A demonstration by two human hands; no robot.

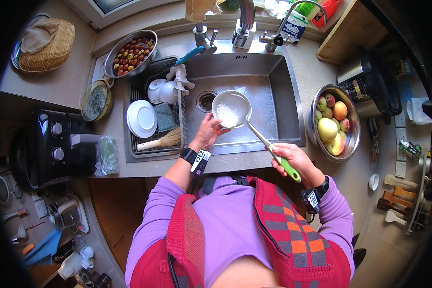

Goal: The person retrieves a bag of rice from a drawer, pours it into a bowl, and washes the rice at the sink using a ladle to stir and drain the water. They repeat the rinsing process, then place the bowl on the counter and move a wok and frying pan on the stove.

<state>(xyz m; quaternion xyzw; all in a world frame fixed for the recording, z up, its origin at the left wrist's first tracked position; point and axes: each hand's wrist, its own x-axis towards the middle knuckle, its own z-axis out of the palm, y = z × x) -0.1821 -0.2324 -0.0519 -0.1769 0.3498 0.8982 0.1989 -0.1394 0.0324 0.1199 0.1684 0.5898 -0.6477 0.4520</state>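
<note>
Over the steel sink [276,91] I hold a round strainer [232,103] with a long metal neck and a green grip. A small heap of white grains, which look like rice, lies to one side inside its bowl. My right hand [293,162] is closed around the green handle. At the near left of the bowl my left hand [210,133] grips the rim with its fingertips; part of those fingers is hidden under the bowl. The sink drain [206,101] shows just left of the strainer.
A dish rack [181,139] at the left holds white bowls, a white plate [142,118] and a brush [165,139]. Behind it stands a pot [151,36] of reddish fruit. A steel bowl [313,129] of peaches sits right of the sink. Faucets [245,29] rise at the back.
</note>
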